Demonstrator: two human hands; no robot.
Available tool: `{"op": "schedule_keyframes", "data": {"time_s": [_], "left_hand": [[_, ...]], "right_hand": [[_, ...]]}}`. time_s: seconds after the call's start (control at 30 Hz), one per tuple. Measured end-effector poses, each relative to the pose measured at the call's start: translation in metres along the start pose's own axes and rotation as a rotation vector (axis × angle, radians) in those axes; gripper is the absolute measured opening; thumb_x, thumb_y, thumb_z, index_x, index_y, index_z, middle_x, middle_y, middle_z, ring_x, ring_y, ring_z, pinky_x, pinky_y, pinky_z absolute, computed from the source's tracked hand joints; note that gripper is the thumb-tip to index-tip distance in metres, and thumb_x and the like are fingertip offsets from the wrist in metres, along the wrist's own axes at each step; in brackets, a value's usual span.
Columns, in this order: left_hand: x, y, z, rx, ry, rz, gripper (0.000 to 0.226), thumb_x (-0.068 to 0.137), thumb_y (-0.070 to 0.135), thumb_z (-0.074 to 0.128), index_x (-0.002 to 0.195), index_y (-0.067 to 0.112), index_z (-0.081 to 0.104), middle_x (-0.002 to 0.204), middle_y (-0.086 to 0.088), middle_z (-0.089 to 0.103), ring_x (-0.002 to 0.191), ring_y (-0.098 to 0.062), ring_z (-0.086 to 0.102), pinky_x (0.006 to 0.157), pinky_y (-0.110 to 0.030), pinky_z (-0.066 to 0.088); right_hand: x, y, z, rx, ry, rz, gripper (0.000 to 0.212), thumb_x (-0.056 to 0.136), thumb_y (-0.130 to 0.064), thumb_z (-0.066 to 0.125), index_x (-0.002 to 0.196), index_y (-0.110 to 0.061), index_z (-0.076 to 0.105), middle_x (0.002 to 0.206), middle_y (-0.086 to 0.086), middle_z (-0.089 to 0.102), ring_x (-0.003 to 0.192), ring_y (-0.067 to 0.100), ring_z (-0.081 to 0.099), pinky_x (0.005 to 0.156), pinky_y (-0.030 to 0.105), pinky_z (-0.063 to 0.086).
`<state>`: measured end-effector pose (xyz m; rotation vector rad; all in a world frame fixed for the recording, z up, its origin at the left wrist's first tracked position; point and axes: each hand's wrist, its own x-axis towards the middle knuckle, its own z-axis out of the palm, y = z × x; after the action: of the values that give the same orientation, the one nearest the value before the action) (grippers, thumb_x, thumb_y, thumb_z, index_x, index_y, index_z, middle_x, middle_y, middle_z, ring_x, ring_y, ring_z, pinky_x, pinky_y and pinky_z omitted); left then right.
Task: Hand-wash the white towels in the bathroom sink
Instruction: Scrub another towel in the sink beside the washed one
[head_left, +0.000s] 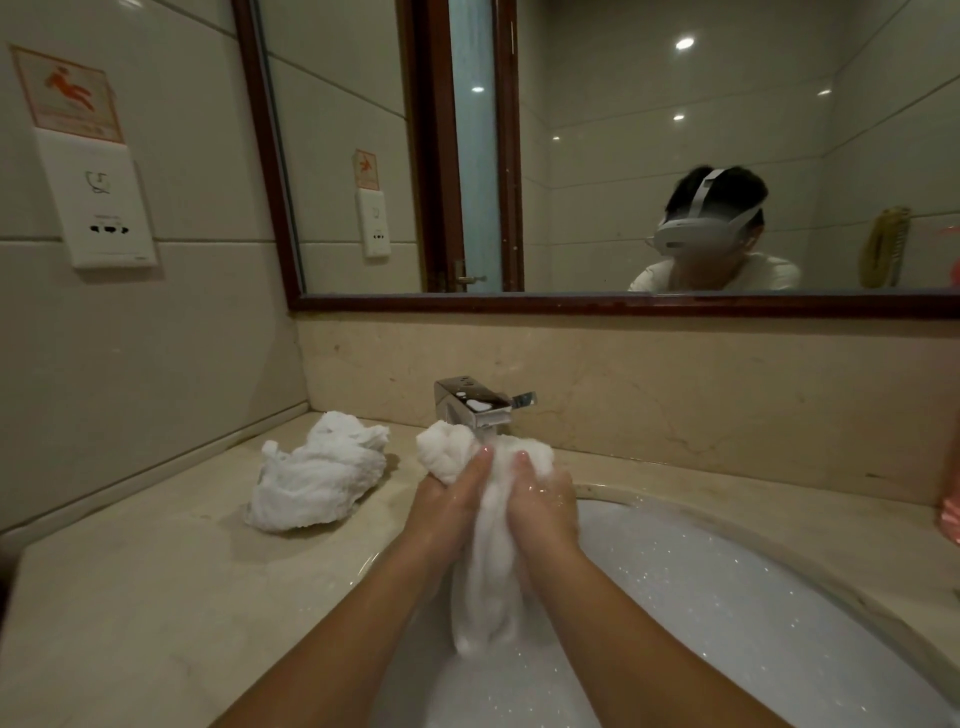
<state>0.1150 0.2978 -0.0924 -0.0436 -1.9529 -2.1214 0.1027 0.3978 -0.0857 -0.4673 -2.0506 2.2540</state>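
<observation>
A wet white towel (485, 582) hangs bunched between my two hands over the sink (753, 597), its top right under the chrome faucet (475, 408). My left hand (449, 506) grips the towel's left side and my right hand (543, 501) grips its right side, both wet. The sink holds foamy white water. A second white towel (317, 473) lies crumpled on the counter left of the faucet.
The beige stone counter (156, 597) surrounds the sink. A wall socket (104, 208) is on the tiled wall at the left. A wood-framed mirror (623, 156) hangs above the backsplash. Something pink (950, 509) shows at the right edge.
</observation>
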Motion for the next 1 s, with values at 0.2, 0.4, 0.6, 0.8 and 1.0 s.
{"op": "schedule_keyframes", "data": {"time_s": [0.2, 0.4, 0.6, 0.8, 1.0], "left_hand": [[-0.004, -0.005, -0.001, 0.188, -0.011, 0.018, 0.035, 0.100, 0.049, 0.063, 0.121, 0.022, 0.067, 0.099, 0.007, 0.078, 0.088, -0.008, 0.076, 0.069, -0.019, 0.058], [0.008, -0.001, 0.000, 0.170, 0.160, -0.001, 0.039, 0.098, 0.050, 0.065, 0.101, 0.013, 0.075, 0.084, -0.002, 0.079, 0.079, -0.015, 0.077, 0.072, -0.033, 0.062], [0.009, 0.002, -0.004, -0.012, 0.225, -0.137, 0.054, 0.087, 0.065, 0.071, 0.105, 0.014, 0.074, 0.092, -0.005, 0.080, 0.084, -0.023, 0.078, 0.073, -0.035, 0.063], [0.002, -0.002, -0.004, -0.032, -0.092, -0.119, 0.065, 0.079, 0.058, 0.077, 0.127, 0.014, 0.071, 0.115, -0.012, 0.078, 0.106, -0.031, 0.076, 0.099, -0.053, 0.058], [0.008, -0.013, 0.000, 0.263, 0.061, -0.132, 0.083, 0.080, 0.088, 0.055, 0.137, 0.027, 0.056, 0.124, -0.001, 0.071, 0.113, -0.024, 0.069, 0.099, -0.051, 0.057]], "right_hand": [[0.000, 0.001, -0.005, 0.211, -0.027, -0.059, 0.032, 0.095, -0.034, 0.072, 0.120, -0.014, 0.068, 0.102, 0.007, 0.077, 0.094, 0.028, 0.074, 0.084, 0.041, 0.061], [-0.001, 0.005, -0.008, 0.026, -0.102, -0.225, 0.042, 0.098, -0.045, 0.069, 0.134, -0.025, 0.062, 0.117, -0.001, 0.073, 0.104, 0.017, 0.069, 0.087, 0.035, 0.055], [-0.002, 0.012, -0.005, -0.067, -0.197, -0.136, 0.099, 0.069, -0.085, 0.067, 0.149, -0.034, 0.037, 0.128, -0.010, 0.063, 0.118, 0.026, 0.065, 0.104, 0.050, 0.055], [0.004, -0.002, 0.002, 0.224, -0.019, -0.021, 0.048, 0.098, -0.050, 0.069, 0.123, -0.010, 0.061, 0.108, 0.008, 0.075, 0.097, 0.030, 0.074, 0.093, 0.050, 0.062], [0.008, 0.004, -0.005, 0.265, -0.106, -0.121, 0.028, 0.099, -0.033, 0.071, 0.125, -0.020, 0.071, 0.107, 0.006, 0.080, 0.099, 0.028, 0.077, 0.095, 0.051, 0.062]]}}
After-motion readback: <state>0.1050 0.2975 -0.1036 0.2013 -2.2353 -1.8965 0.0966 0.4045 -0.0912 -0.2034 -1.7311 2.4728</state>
